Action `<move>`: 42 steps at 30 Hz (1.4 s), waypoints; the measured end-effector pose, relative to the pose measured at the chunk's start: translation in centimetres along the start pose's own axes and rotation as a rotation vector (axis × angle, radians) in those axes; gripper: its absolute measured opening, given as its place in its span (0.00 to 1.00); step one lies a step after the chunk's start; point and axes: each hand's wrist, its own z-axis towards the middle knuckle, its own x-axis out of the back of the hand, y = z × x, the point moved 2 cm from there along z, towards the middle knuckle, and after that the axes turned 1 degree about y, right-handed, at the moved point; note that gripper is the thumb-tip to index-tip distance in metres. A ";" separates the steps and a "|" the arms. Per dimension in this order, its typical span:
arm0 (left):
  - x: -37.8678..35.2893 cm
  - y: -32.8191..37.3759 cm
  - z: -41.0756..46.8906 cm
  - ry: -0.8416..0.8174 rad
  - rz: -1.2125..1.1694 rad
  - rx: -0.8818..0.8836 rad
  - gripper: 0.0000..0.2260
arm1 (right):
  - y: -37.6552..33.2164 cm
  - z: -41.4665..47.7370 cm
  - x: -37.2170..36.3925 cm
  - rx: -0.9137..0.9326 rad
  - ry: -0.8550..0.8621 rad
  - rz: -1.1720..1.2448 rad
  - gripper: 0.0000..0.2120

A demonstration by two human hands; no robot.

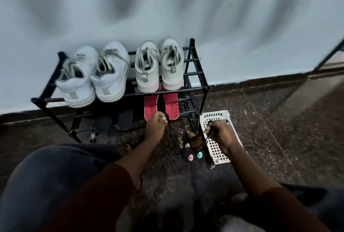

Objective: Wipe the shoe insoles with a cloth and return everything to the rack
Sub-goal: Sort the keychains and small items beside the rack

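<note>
Wall: pale grey-blue painted wall [242, 45], blurred higher up, with a dark skirting band [260, 81] along its foot.
Floor: dark speckled polished stone floor [279, 138] – everything stands on it.
Rack: black metal tube two-tier shoe rack [167, 94], set against the wall.
Top tier: larger pair of white lace-up sneakers [93, 77] on the left, smaller pair of white sneakers with pink-edged soles [160, 68] on the right, heels toward the camera.
Lower tier: two flat red insoles [151, 107] lie side by side under the smaller pair; two dark grey insoles [124, 120] lie to their left.
Basket: white perforated plastic basket [216, 149] on the floor, just beside the rack's right leg.
Small things: cluster of keyring trinkets [188, 138] on the floor between the hands, with a pink piece [190, 157] and a teal piece [199, 155] nearer the person.
Left hand [155, 125]: at the heel ends of the red insoles, fingers [163, 120] curled, pinching a small dark item [166, 115] – too blurred to identify.
Right hand [222, 135]: over the basket, fingers [208, 130] curled round a dark cord loop [210, 122].
</note>
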 end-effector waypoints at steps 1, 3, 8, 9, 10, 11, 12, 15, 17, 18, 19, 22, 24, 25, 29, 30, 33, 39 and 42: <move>1.0 1.4 -0.5 -0.023 -0.059 -0.007 0.07 | -1.2 -0.9 0.3 0.029 -0.035 -0.030 0.08; 3.0 3.9 -1.7 -0.096 -0.130 -0.048 0.06 | -3.2 -2.6 0.5 0.064 -0.100 -0.083 0.10; 6.6 8.4 -4.7 -0.283 -0.255 0.019 0.08 | -6.0 -6.6 -1.0 0.107 -0.205 -0.250 0.08; 6.9 8.9 -5.1 -0.321 -0.301 0.067 0.06 | -6.2 -7.1 -1.6 0.136 -0.223 -0.326 0.09; 7.1 9.4 -5.4 -0.358 -0.342 0.109 0.06 | -6.4 -7.5 -2.2 0.178 -0.239 -0.432 0.10; 7.3 9.7 -5.6 -0.391 -0.375 0.143 0.05 | -6.4 -7.7 -2.8 0.223 -0.257 -0.542 0.11; 7.5 10.0 -5.7 -0.425 -0.397 0.169 0.05 | -6.4 -7.9 -3.5 0.268 -0.277 -0.651 0.11; 7.7 10.5 -5.8 -0.504 -0.376 0.202 0.06 | -5.9 -7.8 -5.2 0.313 -0.308 -0.785 0.11; 7.6 10.5 -5.6 -0.521 -0.347 0.199 0.07 | -5.3 -7.2 -6.1 0.246 -0.317 -0.667 0.11; 7.5 10.5 -5.3 -0.519 -0.336 0.195 0.06 | -5.0 -6.9 -6.6 0.215 -0.317 -0.590 0.11; 7.4 10.6 -5.0 -0.517 -0.319 0.187 0.05 | -5.0 -6.6 -7.1 0.195 -0.318 -0.532 0.10; 6.9 10.8 -3.9 -0.553 -0.221 0.146 0.06 | -5.0 -5.7 -8.4 0.174 -0.361 -0.443 0.11; 6.4 10.9 -3.2 -0.587 -0.155 0.116 0.08 | -5.0 -5.2 -9.0 0.164 -0.404 -0.424 0.11; 6.2 10.9 -2.9 -0.599 -0.138 0.108 0.09 | -4.9 -5.1 -9.1 0.170 -0.412 -0.437 0.10; 5.6 10.5 -2.0 -0.662 -0.083 0.112 0.09 | -4.2 -3.3 -8.7 0.311 -0.301 -0.753 0.05; 5.6 10.5 -1.7 -0.670 -0.050 0.098 0.09 | -4.1 -3.0 -8.5 0.320 -0.278 -0.825 0.07; 5.7 10.8 -1.0 -0.639 0.091 0.024 0.06 | -3.8 -2.4 -7.8 0.309 -0.196 -0.876 0.15; 6.8 11.4 0.2 -0.421 0.439 -0.138 0.05 | -4.5 -1.9 -7.0 0.313 -0.018 -0.832 0.10; 8.0 11.9 0.6 -0.307 0.465 -0.185 0.03 | -5.0 -1.9 -6.7 0.335 0.078 -0.807 0.06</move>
